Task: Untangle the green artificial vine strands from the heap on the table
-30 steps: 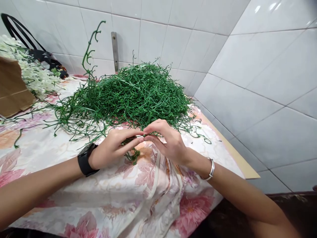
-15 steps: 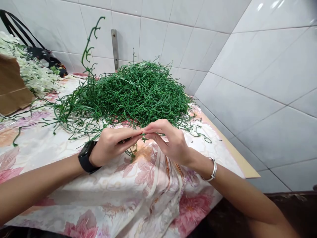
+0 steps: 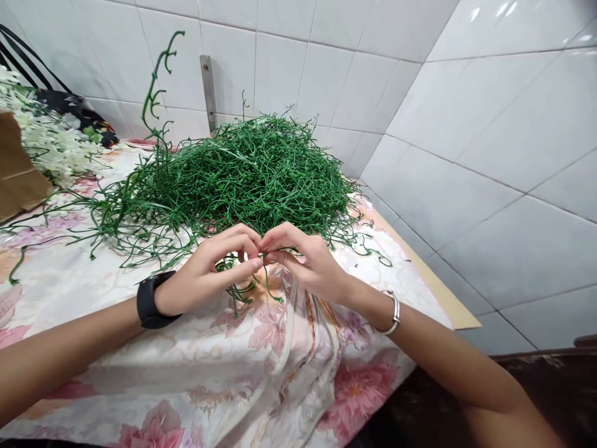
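Over the front of the table my two hands meet at the fingertips. My right hand (image 3: pixel 317 264) is closed in a pinch on a thin green plastic stem (image 3: pixel 270 290), whose lower end hangs below the fingers. My left hand (image 3: pixel 209 267) is curled, thumb and fingertips close together around the same piece; the exact grip point is hidden between the hands. More green stem ends (image 3: pixel 239 292) show behind and below my left thumb. Just beyond my hands lies a big tangled heap of green plastic stems (image 3: pixel 261 168).
A floral tablecloth (image 3: pixel 153 361) covers the table and bunches up near the middle. White artificial flowers (image 3: pixel 56 143) and a piece of brown cardboard (image 3: pixel 18 168) are at left, with a dark bag (image 3: pixel 88 112) behind. Tiled walls (image 3: pixel 466 124) close off the back and right.
My left fingers have lifted and curled, widening the gap from the thumb. A stem end now hangs below the fingertips. The whole view has shifted slightly.
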Action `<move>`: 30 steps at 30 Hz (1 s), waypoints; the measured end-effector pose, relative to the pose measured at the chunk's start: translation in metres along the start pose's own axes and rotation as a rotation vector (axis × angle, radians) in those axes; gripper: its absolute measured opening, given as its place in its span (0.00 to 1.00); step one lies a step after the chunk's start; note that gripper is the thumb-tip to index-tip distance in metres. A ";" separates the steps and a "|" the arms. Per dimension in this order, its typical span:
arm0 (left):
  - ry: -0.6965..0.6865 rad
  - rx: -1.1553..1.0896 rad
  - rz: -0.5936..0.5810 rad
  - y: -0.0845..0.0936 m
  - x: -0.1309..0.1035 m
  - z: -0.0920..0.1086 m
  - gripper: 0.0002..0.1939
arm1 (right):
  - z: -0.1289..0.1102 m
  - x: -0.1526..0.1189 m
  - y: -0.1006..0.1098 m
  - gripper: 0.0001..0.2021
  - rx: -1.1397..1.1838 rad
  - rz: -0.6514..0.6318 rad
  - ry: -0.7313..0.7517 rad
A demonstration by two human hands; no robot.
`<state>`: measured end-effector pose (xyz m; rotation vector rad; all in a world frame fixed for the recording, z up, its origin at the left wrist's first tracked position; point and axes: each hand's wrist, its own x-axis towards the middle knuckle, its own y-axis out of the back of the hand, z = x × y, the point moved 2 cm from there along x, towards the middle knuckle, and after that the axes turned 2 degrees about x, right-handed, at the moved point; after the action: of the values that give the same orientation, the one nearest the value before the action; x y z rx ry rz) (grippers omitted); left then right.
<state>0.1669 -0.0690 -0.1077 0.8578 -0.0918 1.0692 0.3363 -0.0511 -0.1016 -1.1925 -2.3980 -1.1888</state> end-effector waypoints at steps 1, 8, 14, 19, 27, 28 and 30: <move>0.030 -0.044 -0.015 0.000 0.001 -0.001 0.06 | 0.000 0.000 0.000 0.11 0.006 0.024 0.007; 0.263 -0.279 -0.090 -0.005 -0.001 -0.006 0.08 | 0.002 -0.003 0.003 0.05 -0.218 0.170 0.120; 0.302 -0.303 -0.026 -0.008 0.000 -0.008 0.09 | 0.005 -0.003 0.000 0.05 -0.337 0.201 0.222; 0.234 -0.179 0.028 -0.008 0.000 -0.008 0.09 | 0.005 -0.001 -0.003 0.07 -0.360 0.160 0.194; 0.218 -0.161 -0.009 -0.007 0.000 -0.006 0.12 | 0.006 -0.002 -0.006 0.08 -0.396 0.110 0.154; 0.223 -0.160 0.003 -0.007 0.000 -0.006 0.13 | 0.007 -0.002 -0.007 0.08 -0.399 0.109 0.166; 0.231 -0.161 0.023 -0.007 0.000 -0.006 0.14 | 0.008 -0.002 -0.008 0.08 -0.403 0.102 0.191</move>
<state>0.1703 -0.0664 -0.1162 0.5857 0.0060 1.1593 0.3328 -0.0491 -0.1127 -1.2226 -1.9929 -1.7203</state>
